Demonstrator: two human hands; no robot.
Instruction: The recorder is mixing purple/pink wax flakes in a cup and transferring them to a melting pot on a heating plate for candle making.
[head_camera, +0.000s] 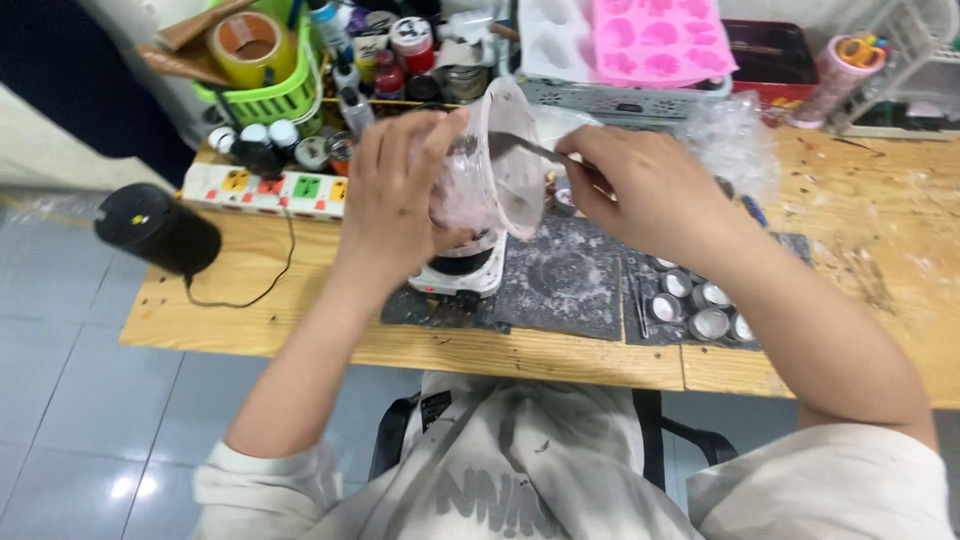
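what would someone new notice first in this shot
At centre, the left hand tilts a clear plastic cup smeared with pinkish paste, while the right hand works a metal tool inside it. Behind, a bright pink mould tray and a green basket stand out.

Clear, thin plastic cup (497, 160), smeared cloudy pink-grey inside. Slim metal stirrer (530, 148), dull grey. Raw pale wood table (860, 260), rough and stained. Dark matt mat (565, 280), dusted with pale residue. Small round tins (700, 305) of shiny metal. Glossy white plastic scale (465, 270) (scuffed and dirty). Soft pink silicone-looking mould (660, 40), matt. Crinkled clear plastic bag (735, 140). Glossy brown tape roll (245, 45). Bright green plastic basket (270, 95).
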